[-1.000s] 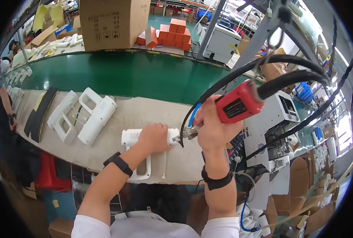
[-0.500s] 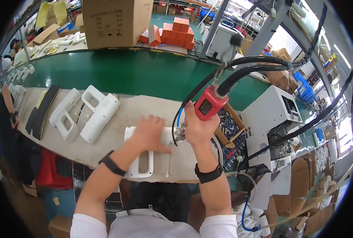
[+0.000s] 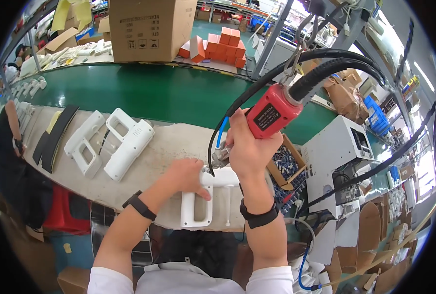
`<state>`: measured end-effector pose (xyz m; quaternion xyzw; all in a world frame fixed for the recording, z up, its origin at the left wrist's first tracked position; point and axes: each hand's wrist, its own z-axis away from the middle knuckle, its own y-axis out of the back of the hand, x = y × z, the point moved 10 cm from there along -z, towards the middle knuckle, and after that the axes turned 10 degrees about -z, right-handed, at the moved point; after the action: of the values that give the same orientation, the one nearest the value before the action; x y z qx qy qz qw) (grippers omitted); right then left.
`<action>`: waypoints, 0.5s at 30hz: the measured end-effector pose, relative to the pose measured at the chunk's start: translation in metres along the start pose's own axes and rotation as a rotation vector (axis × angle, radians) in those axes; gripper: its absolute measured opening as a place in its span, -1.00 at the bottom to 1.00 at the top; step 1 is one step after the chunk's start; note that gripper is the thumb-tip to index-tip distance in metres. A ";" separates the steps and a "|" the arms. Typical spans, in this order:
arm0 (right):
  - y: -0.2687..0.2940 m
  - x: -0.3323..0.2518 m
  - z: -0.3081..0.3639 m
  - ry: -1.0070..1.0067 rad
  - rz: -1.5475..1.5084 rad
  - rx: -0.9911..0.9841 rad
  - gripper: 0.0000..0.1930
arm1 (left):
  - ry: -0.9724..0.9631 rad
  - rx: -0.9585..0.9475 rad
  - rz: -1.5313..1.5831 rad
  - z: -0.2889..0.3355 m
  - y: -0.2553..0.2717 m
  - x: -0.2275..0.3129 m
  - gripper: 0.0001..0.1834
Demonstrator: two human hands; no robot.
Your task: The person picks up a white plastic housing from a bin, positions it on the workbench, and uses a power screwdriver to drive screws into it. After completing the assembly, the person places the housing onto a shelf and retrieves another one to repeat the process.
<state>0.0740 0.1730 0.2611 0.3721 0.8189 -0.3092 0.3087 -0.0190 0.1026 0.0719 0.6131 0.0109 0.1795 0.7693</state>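
In my right hand (image 3: 255, 152) is a red power screwdriver (image 3: 272, 111), gripped by its body, with thick black cables and a blue tube attached. Its metal tip end (image 3: 221, 156) is over a white plastic handle housing (image 3: 196, 223) at the front of the bench. My left hand (image 3: 185, 175) is closed round the left end of that housing, thumb stretched along it. Part of the housing is hidden by my hands. A thin white rod-like piece (image 3: 228, 206) lies at its right side. Two more white housings (image 3: 129, 149) (image 3: 86, 147) rest further left.
Dark strips (image 3: 58, 139) lie at the bench's left end. A box of small dark parts (image 3: 284, 164) and a white machine (image 3: 321, 147) stand to the right. Beyond the green conveyor (image 3: 169, 88) are a large carton (image 3: 149, 29) and orange boxes (image 3: 225, 46). Another person (image 3: 17, 157) is at the left.
My left hand has closed on the housing, which has shifted right. My right hand has moved slightly up and right with the screwdriver.
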 end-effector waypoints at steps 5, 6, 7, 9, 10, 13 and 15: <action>0.000 0.032 0.002 -0.143 -0.010 0.020 -0.87 | -0.022 0.033 0.017 -0.004 -0.003 -0.002 -0.01; -0.001 0.042 0.004 -0.146 -0.012 0.023 -0.87 | -0.021 0.040 0.016 -0.005 -0.005 -0.002 -0.01; -0.003 0.050 0.007 -0.069 0.029 0.028 -0.87 | -0.020 0.035 0.014 -0.009 -0.008 -0.003 -0.01; 0.000 0.063 0.016 0.010 0.078 0.043 -0.87 | -0.046 -0.112 -0.068 -0.016 -0.028 0.000 -0.03; 0.003 0.075 0.023 -0.031 0.097 0.041 -0.87 | -0.056 -0.113 -0.071 -0.021 -0.033 0.001 -0.03; 0.005 0.074 0.020 -0.044 0.154 -0.010 -0.90 | -0.039 -0.010 0.037 -0.017 -0.037 0.000 0.11; 0.015 0.069 0.012 -0.115 0.038 0.060 -0.89 | -0.082 0.078 -0.048 -0.013 -0.023 0.007 -0.04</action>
<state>0.0521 0.2010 0.1985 0.3782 0.7829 -0.3487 0.3499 -0.0099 0.1124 0.0487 0.6489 0.0007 0.1352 0.7488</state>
